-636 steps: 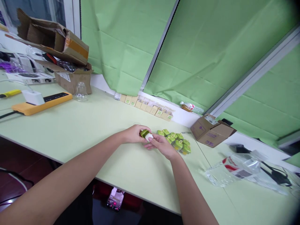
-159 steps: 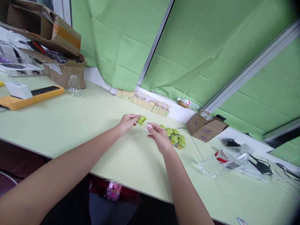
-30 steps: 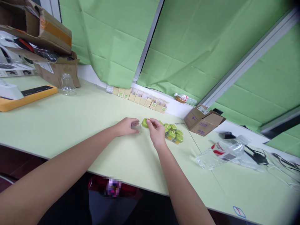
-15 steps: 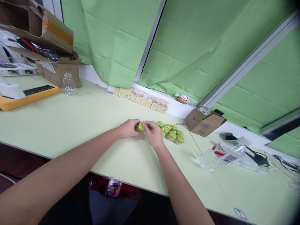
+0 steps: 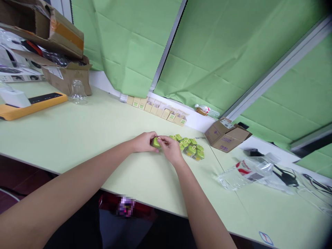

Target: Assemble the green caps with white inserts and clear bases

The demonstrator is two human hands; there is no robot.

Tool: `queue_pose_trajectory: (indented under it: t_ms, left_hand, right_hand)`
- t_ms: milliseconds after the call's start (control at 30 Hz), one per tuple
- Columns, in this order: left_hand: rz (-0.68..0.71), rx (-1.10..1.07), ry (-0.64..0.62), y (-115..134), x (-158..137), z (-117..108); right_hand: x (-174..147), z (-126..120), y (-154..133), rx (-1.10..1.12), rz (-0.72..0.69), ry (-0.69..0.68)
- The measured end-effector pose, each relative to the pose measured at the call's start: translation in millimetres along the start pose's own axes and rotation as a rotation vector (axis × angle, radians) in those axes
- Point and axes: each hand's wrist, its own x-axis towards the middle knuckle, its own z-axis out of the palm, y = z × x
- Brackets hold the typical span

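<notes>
Just above the table, my left hand (image 5: 145, 142) is closed around a small green-lidded container (image 5: 156, 142). The fingers of my right hand (image 5: 169, 148) pinch the top of its lid, near a pale loop. Its lower part is mostly hidden by my hands. Right beside my right hand, several similar green-lidded clear containers (image 5: 191, 150) with yellow loops stand in a cluster. Behind them, against the wall, runs a row of small tan cardboard boxes (image 5: 155, 109), some with green labels.
On the pale table (image 5: 103, 121), a yellow-and-black power strip (image 5: 38, 105) and a clear plastic container (image 5: 78, 92) lie left near stacked cartons (image 5: 67, 77). To the right are a cardboard box (image 5: 225, 135), a large clear bottle (image 5: 243, 173) and black cables (image 5: 286, 176). Another bottle (image 5: 207, 110) lies by the curtain.
The held container's lid has tilted slightly and sits a little lower between my hands. My right-hand fingers have shifted slightly on it. The whole view has moved a little.
</notes>
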Motion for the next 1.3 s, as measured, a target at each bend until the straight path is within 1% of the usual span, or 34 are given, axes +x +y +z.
queue_pose_trajectory:
  t_ms: [167, 300, 467, 567, 767, 900, 1000, 1300]
  left_hand:
    - [-0.008, -0.017, 0.014, -1.7, -2.0, 2.1]
    - [0.002, -0.056, 0.031, -3.4, -2.4, 3.3]
    - [0.043, -0.163, 0.034, -1.6, -0.5, 3.6]
    - [0.054, -0.130, 0.012, -0.9, 0.6, 3.2]
    - [0.080, -0.018, -0.004, 1.0, 1.3, 2.5]
    - [0.095, -0.018, -0.026, 3.8, 0.9, 1.3]
    - [0.100, -0.036, -0.050, 4.8, 0.4, 0.3]
    - [0.070, -0.040, -0.040, 7.9, -0.5, -1.2]
  right_hand:
    - [1.2, -0.6, 3.1, 0.024, 0.093, -0.048]
    - [2.2, 0.1, 6.2, 0.075, 0.109, -0.054]
    - [3.4, 1.6, 11.9, 0.113, 0.111, -0.036]
    - [3.4, 2.6, 12.6, 0.138, 0.122, -0.027]
    - [3.8, 3.9, 5.6, 0.220, 0.143, -0.068]
    - [4.2, 4.5, 3.8, 0.265, 0.185, -0.051]
    - [3.6, 5.0, 4.5, 0.254, 0.206, -0.047]
    - [4.0, 6.0, 9.2, 0.242, 0.193, -0.063]
